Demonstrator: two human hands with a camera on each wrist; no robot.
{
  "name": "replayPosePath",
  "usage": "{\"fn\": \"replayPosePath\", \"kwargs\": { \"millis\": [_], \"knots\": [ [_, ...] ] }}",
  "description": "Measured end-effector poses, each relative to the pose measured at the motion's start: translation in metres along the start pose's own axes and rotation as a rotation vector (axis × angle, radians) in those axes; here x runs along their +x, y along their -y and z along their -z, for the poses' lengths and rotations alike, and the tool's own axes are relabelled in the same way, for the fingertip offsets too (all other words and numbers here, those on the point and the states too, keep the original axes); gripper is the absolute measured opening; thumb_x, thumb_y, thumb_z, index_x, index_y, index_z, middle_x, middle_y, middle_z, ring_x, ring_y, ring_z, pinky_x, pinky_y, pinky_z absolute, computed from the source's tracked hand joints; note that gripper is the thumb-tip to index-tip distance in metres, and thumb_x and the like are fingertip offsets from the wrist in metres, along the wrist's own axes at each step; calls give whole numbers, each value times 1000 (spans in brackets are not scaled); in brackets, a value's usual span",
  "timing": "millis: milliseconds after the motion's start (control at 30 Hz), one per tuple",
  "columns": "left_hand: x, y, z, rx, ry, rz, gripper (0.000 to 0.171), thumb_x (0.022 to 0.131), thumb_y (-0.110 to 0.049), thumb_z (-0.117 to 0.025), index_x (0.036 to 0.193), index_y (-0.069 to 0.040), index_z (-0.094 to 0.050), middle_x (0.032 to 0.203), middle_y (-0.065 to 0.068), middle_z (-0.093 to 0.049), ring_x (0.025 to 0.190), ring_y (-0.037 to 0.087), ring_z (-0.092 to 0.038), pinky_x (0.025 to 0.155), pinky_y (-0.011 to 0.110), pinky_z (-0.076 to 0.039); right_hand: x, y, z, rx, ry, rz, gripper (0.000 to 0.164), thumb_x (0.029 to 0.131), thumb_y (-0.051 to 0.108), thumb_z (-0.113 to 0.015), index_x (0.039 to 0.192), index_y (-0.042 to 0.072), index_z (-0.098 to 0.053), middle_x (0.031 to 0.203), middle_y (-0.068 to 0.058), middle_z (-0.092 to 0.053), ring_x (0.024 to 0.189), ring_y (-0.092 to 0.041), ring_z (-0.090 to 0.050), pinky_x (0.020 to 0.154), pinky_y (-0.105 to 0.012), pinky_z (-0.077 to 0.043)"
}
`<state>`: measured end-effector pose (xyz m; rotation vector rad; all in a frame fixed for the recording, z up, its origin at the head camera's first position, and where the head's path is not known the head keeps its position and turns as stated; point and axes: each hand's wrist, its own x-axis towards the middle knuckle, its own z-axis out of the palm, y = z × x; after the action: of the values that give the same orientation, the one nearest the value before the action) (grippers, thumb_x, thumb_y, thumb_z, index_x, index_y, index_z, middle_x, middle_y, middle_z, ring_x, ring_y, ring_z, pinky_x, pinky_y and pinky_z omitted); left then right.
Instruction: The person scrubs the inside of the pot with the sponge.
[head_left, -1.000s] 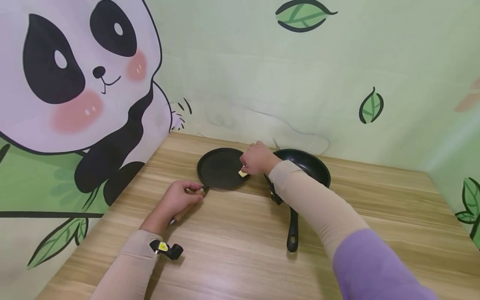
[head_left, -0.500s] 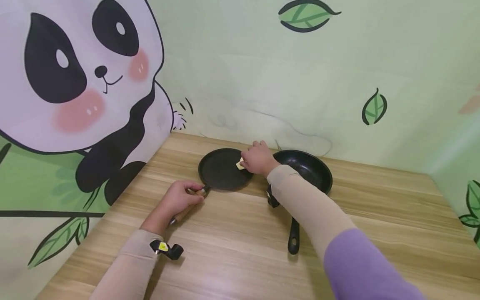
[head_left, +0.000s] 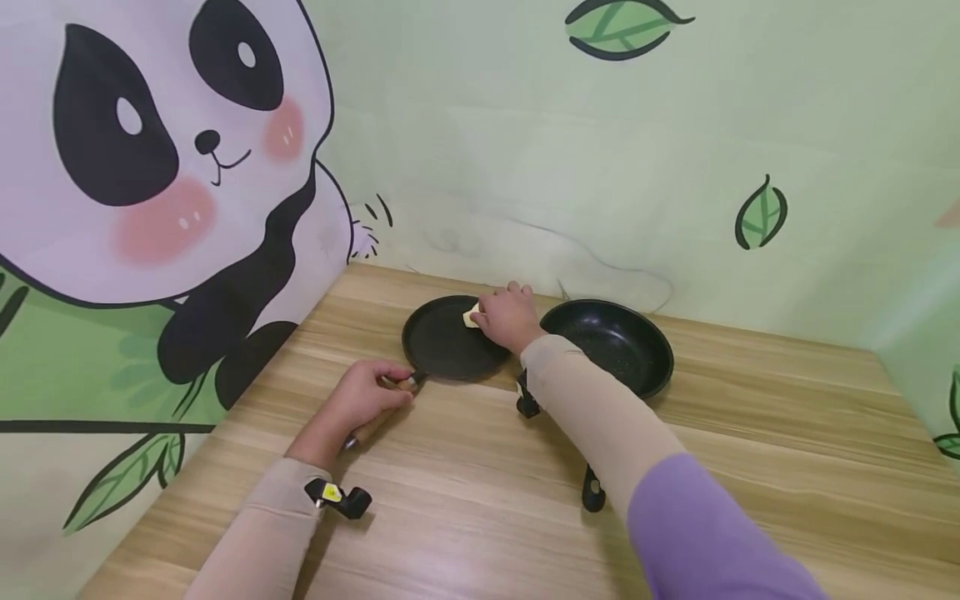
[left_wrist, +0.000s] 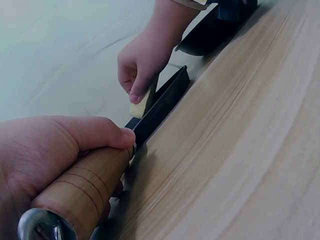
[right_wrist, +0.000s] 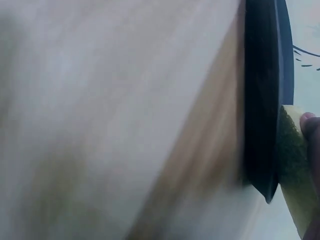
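A flat, low-rimmed black pan (head_left: pixel 450 346) lies on the wooden table. Its wooden handle (left_wrist: pixel 80 190) points toward the person, and my left hand (head_left: pixel 367 396) grips it near the pan end, thumb along the top. In my right hand (head_left: pixel 512 318) is a sponge (head_left: pixel 471 317), pale yellow with a dark green scouring side (right_wrist: pixel 291 145). The right wrist view shows that green side facing the pan, right at its rim. Most of the sponge is hidden by the right hand in the head view.
A deeper black frying pan (head_left: pixel 626 346) stands close on the right, partly behind the right forearm, its black handle (head_left: pixel 593 493) toward the front. The table (head_left: pixel 450 517) meets a wall (head_left: pixel 487 150) painted with a panda and leaves.
My right hand has moved the sponge farther back and leftward over the flat pan. The left hand keeps its grip on the handle. The head view has shifted slightly.
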<state>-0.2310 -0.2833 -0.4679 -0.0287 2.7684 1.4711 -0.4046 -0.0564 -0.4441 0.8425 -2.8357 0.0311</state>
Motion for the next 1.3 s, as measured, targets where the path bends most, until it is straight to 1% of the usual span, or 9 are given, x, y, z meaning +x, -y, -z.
{"fn": "replayPosePath", "kwargs": {
  "millis": [200, 367, 500, 600, 800, 1133, 1300],
  "knots": [
    [1, -2, 0, 10, -7, -6, 35, 81, -12, -81, 114, -2, -74, 101, 9, -69, 81, 19, -58, 69, 28, -49, 4, 5, -11, 65, -46, -54, 36, 102, 50, -53, 108, 19, -69, 108, -3, -68, 104, -29, -52, 93, -47, -36],
    [1, -1, -1, 5, -2, 4, 35, 81, -12, -81, 114, -2, -74, 101, 9, -69, 80, 19, -57, 69, 29, -48, 6, 10, -19, 136, -81, -78, 36, 101, 50, -55, 108, 19, -70, 109, -4, -67, 109, -30, -52, 98, -49, -33],
    [1, -1, -2, 10, 2, 6, 36, 81, -12, -81, 115, -2, -74, 103, 9, -69, 82, 19, -58, 71, 30, -48, 6, 15, -20, 183, -69, -111, 37, 101, 50, -55, 110, 18, -69, 113, -6, -66, 116, -31, -51, 100, -49, -32],
    [1, 0, -2, 15, -2, 4, 36, 81, -12, -81, 115, -2, -74, 103, 10, -69, 82, 19, -58, 72, 31, -48, 7, 19, -19, 215, -53, -119, 38, 101, 50, -54, 113, 17, -69, 115, -6, -66, 119, -31, -50, 99, -48, -33],
    [0, -2, -2, 17, -12, 7, 36, 80, -11, -81, 114, -1, -74, 101, 9, -70, 81, 18, -59, 71, 30, -49, 10, 27, -21, 254, -66, -120, 39, 101, 51, -56, 114, 17, -70, 117, -6, -68, 117, -32, -52, 95, -46, -34],
    [0, -6, -2, 17, -18, 27, 36, 81, -11, -80, 115, -1, -74, 100, 9, -70, 79, 16, -60, 69, 28, -49, 16, 33, -31, 306, -157, -145, 37, 98, 50, -60, 110, 16, -70, 114, -7, -67, 111, -31, -53, 94, -47, -34],
    [0, -7, -1, 20, -23, 24, 35, 82, -10, -79, 115, -1, -74, 101, 9, -70, 77, 16, -60, 69, 29, -49, 19, 37, -35, 324, -167, -141, 38, 98, 50, -61, 111, 16, -70, 116, -8, -67, 110, -32, -54, 94, -48, -34]
  ]
}}
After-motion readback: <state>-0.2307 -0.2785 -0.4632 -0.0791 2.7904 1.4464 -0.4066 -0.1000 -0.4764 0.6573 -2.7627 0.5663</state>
